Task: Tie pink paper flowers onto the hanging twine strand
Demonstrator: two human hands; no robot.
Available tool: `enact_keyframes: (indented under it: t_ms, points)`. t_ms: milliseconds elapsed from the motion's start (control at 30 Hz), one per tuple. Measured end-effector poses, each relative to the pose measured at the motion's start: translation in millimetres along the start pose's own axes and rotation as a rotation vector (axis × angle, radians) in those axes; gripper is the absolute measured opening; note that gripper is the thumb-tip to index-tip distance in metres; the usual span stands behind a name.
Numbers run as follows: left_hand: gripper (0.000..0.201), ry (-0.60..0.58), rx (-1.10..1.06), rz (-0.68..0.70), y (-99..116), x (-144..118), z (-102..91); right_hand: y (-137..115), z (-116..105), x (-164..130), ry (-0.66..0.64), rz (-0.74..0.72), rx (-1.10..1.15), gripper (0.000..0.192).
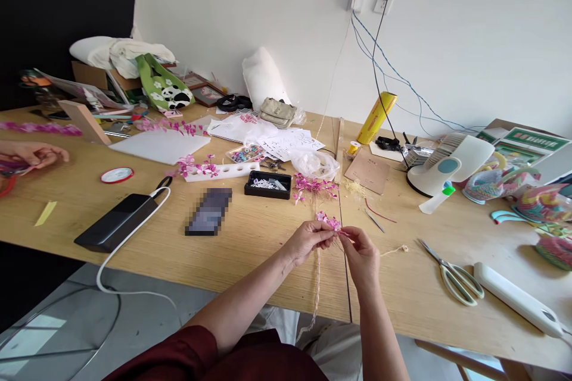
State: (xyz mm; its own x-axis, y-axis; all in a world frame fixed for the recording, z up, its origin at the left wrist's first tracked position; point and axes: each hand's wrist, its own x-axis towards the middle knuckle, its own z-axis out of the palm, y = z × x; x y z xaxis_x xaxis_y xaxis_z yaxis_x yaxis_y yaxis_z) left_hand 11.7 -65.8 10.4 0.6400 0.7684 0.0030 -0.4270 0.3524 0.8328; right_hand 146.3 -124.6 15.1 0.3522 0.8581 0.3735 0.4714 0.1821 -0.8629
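Hands: left hand and right hand both pinch the pink flower sprig, near middle of the table.
Feel: looks very light, soft, easy to crush.
Hold: best by the thin stem, not the petals.
String: pale twine hangs below, over the near edge.
Right: scissors lie well apart.

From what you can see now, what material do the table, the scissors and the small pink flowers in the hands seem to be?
Table: light wood or wood laminate, matte, grain lines visible.
Scissors: shiny metal blades, pale handles that look plastic.
Pink flowers, pinched between left hand and right hand: probably fabric or paper; too small to tell.
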Motion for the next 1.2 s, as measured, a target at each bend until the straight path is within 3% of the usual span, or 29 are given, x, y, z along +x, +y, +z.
enact_keyframes:
  t_ms: [200, 400, 667, 800, 933, 1067, 1200]
  points:
    - [0.026, 0.043, 0.042, 0.071, 0, 1, 3.0, -10, 4, -6, -0.091, 0.115, 0.009, 0.028]
    - [0.027, 0.093, 0.173, 0.127, 3, 0, 5.9, -19, 2, -7, 0.004, 0.096, -0.177, 0.026]
    - [0.024, 0.230, 0.524, 0.312, -13, 6, 2.8, -13, 11, -12, 0.173, 0.069, -0.298, 0.025]
    - [0.021, 0.264, 0.641, 0.406, -14, 9, 2.2, -15, 13, -19, 0.149, -0.028, -0.408, 0.026]
    - [0.018, 0.261, 0.790, 0.491, -9, 13, -0.8, -23, 4, -22, 0.003, -0.213, -0.567, 0.022]
    - [0.018, 0.109, 0.986, 0.533, -2, 17, -3.3, -51, -15, -3, -0.266, -0.439, -0.770, 0.023]
    - [0.017, -0.256, 0.999, 0.512, 9, 13, 3.5, -71, -39, 39, -0.503, -0.509, -0.730, 0.023]
